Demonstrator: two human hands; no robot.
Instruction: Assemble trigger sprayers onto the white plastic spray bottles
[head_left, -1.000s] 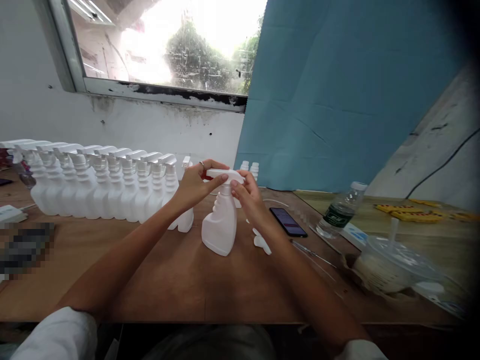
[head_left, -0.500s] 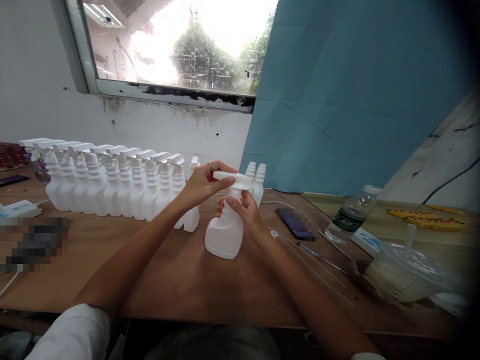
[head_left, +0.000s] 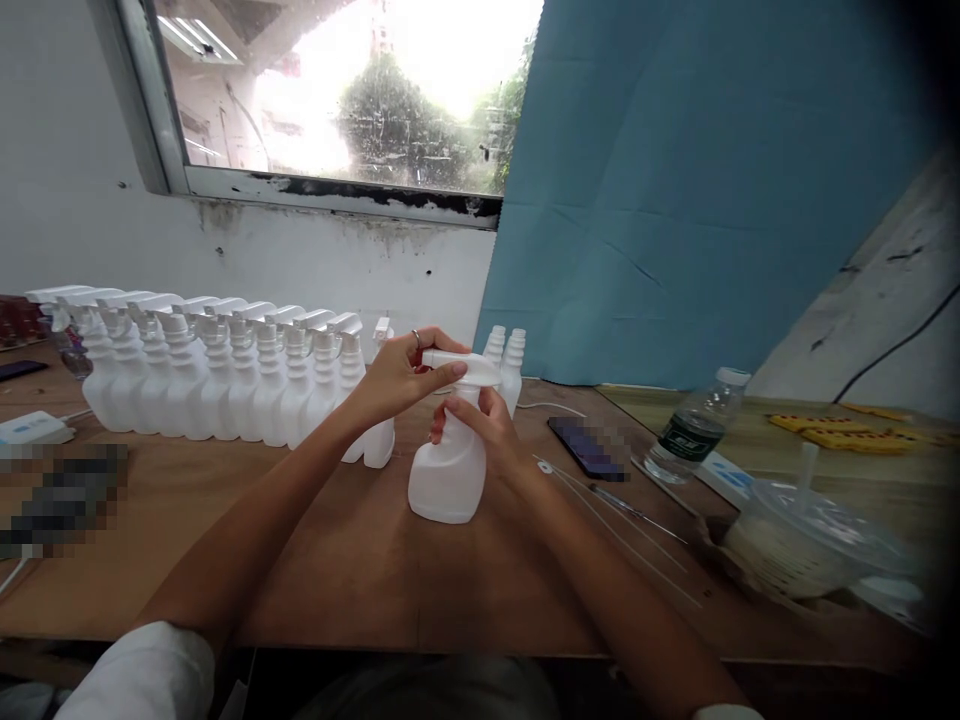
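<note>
A white spray bottle (head_left: 448, 480) stands upright on the brown table in front of me, its trigger head (head_left: 480, 371) seated on the neck. My left hand (head_left: 405, 375) grips the trigger head from the left, thumb along its near side and fingers over the top. Around the bottle's neck, just below the head, my right hand (head_left: 487, 425) is closed. Part of the neck is hidden by those fingers. Behind my hands are two bottles without heads (head_left: 513, 360), and to the left another bottle with a trigger head (head_left: 380, 440) is partly covered by my left arm.
A long row of white spray bottles (head_left: 191, 390) lines the left back. On the right lie a phone (head_left: 586, 448), thin white tubes (head_left: 622, 540) and a slim pointed tool (head_left: 634, 510). Beyond them stand a water bottle (head_left: 694, 430) and a lidded cup with a straw (head_left: 802, 540).
The view has shifted slightly, so the scene sits a little further left. Both hands keep their hold on the spray bottle, with hardly any other movement.
</note>
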